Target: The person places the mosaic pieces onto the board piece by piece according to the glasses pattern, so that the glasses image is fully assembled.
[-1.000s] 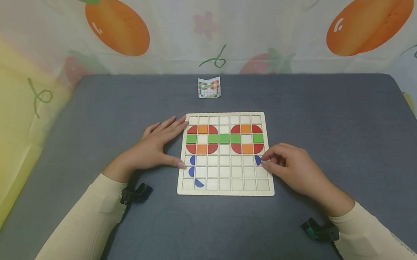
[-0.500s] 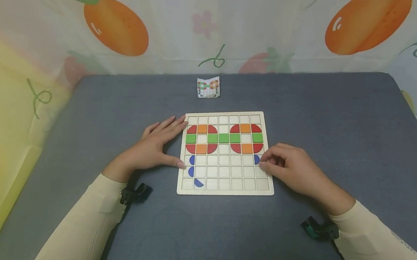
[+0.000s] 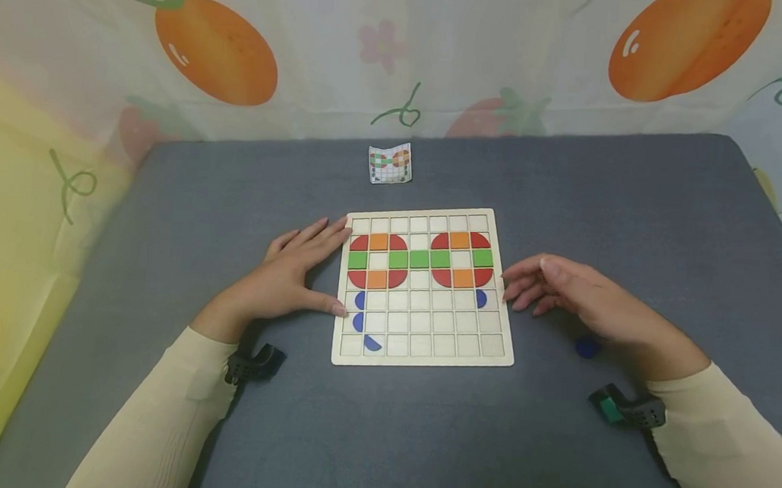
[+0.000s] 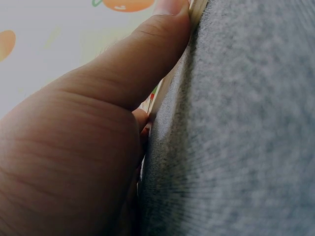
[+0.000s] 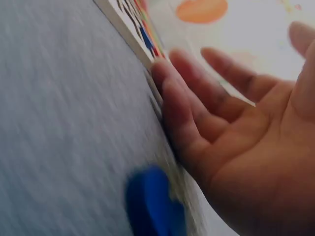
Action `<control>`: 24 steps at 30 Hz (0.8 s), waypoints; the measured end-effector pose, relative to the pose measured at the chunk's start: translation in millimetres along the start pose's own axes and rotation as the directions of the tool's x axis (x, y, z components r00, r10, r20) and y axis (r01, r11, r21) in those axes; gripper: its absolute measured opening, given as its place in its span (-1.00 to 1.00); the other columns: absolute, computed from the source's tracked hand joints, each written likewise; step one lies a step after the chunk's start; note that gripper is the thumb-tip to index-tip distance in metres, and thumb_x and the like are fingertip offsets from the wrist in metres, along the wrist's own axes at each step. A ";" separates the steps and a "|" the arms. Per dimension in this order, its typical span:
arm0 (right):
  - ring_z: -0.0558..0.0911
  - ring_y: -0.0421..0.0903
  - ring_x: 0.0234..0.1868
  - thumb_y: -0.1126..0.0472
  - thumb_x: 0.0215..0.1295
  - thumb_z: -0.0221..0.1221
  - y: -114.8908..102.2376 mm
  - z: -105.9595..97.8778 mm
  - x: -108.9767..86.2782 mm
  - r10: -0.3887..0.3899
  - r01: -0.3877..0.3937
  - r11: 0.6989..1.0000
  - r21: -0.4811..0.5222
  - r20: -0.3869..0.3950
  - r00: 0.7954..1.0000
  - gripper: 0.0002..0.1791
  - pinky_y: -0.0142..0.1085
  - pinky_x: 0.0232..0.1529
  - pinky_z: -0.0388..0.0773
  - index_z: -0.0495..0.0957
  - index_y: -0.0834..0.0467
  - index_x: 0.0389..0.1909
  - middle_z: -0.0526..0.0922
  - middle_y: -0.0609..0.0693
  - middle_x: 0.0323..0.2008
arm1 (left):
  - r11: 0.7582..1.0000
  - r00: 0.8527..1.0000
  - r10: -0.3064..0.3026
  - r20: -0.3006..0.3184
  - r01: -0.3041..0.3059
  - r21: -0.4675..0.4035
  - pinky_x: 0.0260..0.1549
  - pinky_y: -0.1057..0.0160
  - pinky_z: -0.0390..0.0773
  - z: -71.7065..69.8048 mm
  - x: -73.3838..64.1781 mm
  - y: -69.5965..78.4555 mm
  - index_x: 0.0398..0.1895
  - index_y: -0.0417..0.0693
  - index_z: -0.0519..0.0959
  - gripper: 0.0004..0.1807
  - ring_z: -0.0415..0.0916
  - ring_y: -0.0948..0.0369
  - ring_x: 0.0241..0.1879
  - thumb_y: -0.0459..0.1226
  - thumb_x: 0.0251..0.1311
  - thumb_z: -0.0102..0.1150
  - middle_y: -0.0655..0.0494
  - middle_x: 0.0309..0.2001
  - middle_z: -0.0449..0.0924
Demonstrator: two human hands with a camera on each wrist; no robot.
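A pale wooden grid board (image 3: 423, 361) holds red quarter-round, orange square and green square pieces in two ring shapes joined by green. Blue half-round pieces (image 3: 360, 300) sit at its lower left, and a single blue half-round piece (image 3: 481, 298) is at the right. My left hand (image 3: 288, 278) rests at the board's left edge, fingers spread and thumb on the rim. Just beyond the right edge, my right hand (image 3: 576, 293) has loosely bent fingers and pinches nothing. Below its palm is a round blue piece (image 3: 587, 347), blurred in the right wrist view; whether it touches the table I cannot tell.
A small printed pattern card (image 3: 390, 163) lies behind the board on the grey table (image 3: 375, 442). A fruit-patterned curtain (image 3: 324, 47) hangs along the far edge. Black wrist mounts (image 3: 255, 363) are worn on both forearms.
My right hand has let go of the blue half-round piece at the board's right and drawn off rightward, turning its palm. A blue piece now shows beneath that hand. My left hand stays put.
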State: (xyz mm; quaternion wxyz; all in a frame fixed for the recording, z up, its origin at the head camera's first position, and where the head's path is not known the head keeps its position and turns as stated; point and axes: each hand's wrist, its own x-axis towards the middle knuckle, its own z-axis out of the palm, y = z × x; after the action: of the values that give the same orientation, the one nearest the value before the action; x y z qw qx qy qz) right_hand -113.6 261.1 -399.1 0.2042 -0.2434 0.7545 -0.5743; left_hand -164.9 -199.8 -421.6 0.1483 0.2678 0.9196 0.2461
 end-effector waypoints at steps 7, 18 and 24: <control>0.64 0.13 0.25 0.06 0.85 -0.38 8.7 -27.6 -9.3 -0.082 0.062 0.987 0.147 0.128 0.988 -0.38 -0.18 0.18 0.63 0.37 0.44 0.48 0.58 0.36 0.28 | 1.000 1.000 0.011 -0.002 -0.011 0.002 0.52 -0.29 -0.32 -0.4 -0.1 0.0 0.83 0.15 -0.02 0.39 -0.40 0.07 0.73 0.24 0.06 0.66 0.29 0.77 -0.19; 0.59 0.05 0.34 0.50 0.52 0.14 18.7 -66.1 -35.2 0.028 -0.045 0.997 0.062 0.258 0.966 -0.36 -0.24 0.25 0.57 0.35 0.25 0.58 0.52 0.24 0.41 | 1.000 1.000 0.021 -0.004 -0.021 0.004 0.52 -0.29 -0.31 0.7 -1.0 -1.7 0.83 0.13 -0.01 0.38 -0.39 0.07 0.73 0.24 0.07 0.66 0.28 0.78 -0.19; 0.56 -0.10 0.30 0.47 0.40 0.38 18.0 -75.0 -44.5 0.117 -0.094 0.991 -0.097 0.264 0.957 -0.29 -0.31 0.16 0.55 0.45 0.18 0.53 0.55 0.17 0.38 | 1.000 1.000 0.020 -0.006 -0.020 0.009 0.51 -0.30 -0.30 0.4 -0.2 -1.8 0.83 0.13 0.00 0.39 -0.39 0.07 0.73 0.24 0.06 0.66 0.28 0.78 -0.20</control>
State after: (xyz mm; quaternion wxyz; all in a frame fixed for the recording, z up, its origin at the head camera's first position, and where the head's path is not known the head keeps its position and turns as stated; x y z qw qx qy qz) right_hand -124.6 349.4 -395.9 0.3249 -0.2872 0.7549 -0.4921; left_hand -165.3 -201.0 -422.8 0.1417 0.2767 0.9185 0.2444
